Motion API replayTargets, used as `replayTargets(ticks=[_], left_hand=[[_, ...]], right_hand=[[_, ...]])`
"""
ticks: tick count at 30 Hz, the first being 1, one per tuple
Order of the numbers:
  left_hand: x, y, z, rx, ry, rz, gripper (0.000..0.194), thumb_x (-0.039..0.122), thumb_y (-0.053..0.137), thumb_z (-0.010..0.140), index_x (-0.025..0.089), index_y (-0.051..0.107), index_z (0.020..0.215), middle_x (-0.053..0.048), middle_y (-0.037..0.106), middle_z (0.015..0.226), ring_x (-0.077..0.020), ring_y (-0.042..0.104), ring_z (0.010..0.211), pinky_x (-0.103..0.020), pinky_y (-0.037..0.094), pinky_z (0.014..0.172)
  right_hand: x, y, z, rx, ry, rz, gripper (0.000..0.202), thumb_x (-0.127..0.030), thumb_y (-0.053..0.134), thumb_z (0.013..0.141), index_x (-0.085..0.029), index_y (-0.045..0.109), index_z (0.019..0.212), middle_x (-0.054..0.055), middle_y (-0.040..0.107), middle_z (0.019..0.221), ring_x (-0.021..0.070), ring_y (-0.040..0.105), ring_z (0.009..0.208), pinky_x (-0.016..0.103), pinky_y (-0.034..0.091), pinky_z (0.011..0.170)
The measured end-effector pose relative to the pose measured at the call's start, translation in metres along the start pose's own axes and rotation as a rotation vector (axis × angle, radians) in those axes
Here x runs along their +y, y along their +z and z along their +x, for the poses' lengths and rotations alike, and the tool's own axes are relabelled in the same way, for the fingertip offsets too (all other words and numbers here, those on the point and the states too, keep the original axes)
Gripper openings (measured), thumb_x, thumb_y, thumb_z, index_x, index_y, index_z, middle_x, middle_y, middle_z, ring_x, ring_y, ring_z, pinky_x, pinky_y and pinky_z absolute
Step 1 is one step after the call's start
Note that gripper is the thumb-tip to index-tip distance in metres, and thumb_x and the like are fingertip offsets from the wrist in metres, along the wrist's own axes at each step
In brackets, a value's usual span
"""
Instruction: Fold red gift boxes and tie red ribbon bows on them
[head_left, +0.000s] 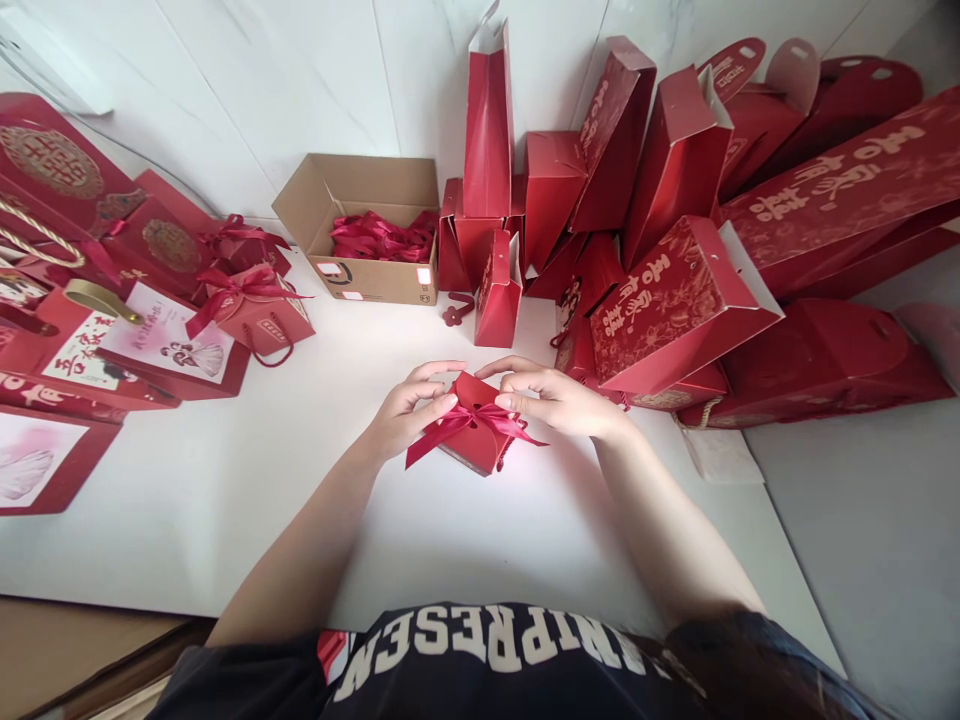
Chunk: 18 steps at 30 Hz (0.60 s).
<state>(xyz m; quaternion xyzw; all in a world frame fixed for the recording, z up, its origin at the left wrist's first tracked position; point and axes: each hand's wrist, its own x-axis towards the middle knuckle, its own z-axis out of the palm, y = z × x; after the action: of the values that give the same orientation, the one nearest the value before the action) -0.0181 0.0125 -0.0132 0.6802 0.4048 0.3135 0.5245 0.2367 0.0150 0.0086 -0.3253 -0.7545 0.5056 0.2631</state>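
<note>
A small red gift box (469, 447) with a crimson ribbon bow (484, 414) across its top is in front of me at the middle of the white table. My left hand (407, 408) grips its left side, the thumb by the bow's left loop and the fingers curled around the far edge. From the right, my right hand (546, 396) holds the same box, thumb and fingertips at the bow's right loop. Both ribbon tails spread outward, and a cord hangs at the box's right side. The far side is hidden.
Behind stands an open cardboard box (382, 280) of crimson ribbons (382, 238). A red cut-out piece (454, 314) lies near it. Tall red gift boxes (679, 300) crowd the right. Finished-looking red boxes, one with a bow (259, 312), fill the left. The table's front edge is near my body.
</note>
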Motion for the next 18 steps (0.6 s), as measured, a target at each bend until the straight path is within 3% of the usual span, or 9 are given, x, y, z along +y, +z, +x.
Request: replayTargets(ticks=[6,10,15,18], left_hand=[[-0.002,-0.005,0.000,0.019,-0.014,0.024,0.041,0.041,0.056,0.092,0.016,0.056,0.059,-0.006,0.050,0.141,-0.0269,0.054,0.119,-0.041,0.044,0.103],[-0.008,-0.005,0.001,0.005,-0.045,-0.073,0.041,0.042,0.058,0.091,0.015,0.054,0.060,-0.008,0.047,0.142,-0.0262,0.057,0.113,-0.039,0.048,0.094],[-0.021,-0.001,0.005,0.014,-0.065,-0.292,0.043,0.044,0.060,0.089,0.014,0.050,0.060,-0.009,0.039,0.150,-0.0153,0.061,0.081,-0.033,0.052,0.068],[-0.022,0.002,0.005,0.065,-0.042,-0.316,0.044,0.045,0.060,0.089,0.014,0.049,0.060,-0.010,0.040,0.149,-0.0146,0.060,0.078,-0.035,0.052,0.069]], right_hand=[[0.007,-0.002,0.001,0.016,-0.022,-0.041,0.033,-0.041,0.051,0.097,-0.020,0.063,0.074,0.007,0.057,0.125,0.0223,0.048,0.127,0.041,0.035,0.107],[0.019,-0.002,0.002,0.036,-0.065,0.027,0.035,-0.041,0.053,0.096,-0.019,0.062,0.071,0.007,0.056,0.122,0.0216,0.050,0.124,0.040,0.034,0.108],[0.035,0.002,0.005,0.085,-0.090,0.132,0.033,-0.040,0.055,0.095,-0.019,0.060,0.071,0.008,0.054,0.119,0.0206,0.050,0.120,0.039,0.034,0.108],[0.038,0.004,0.007,0.114,-0.065,0.167,0.036,-0.044,0.055,0.094,-0.019,0.058,0.070,0.008,0.053,0.116,0.0206,0.052,0.115,0.038,0.036,0.105]])
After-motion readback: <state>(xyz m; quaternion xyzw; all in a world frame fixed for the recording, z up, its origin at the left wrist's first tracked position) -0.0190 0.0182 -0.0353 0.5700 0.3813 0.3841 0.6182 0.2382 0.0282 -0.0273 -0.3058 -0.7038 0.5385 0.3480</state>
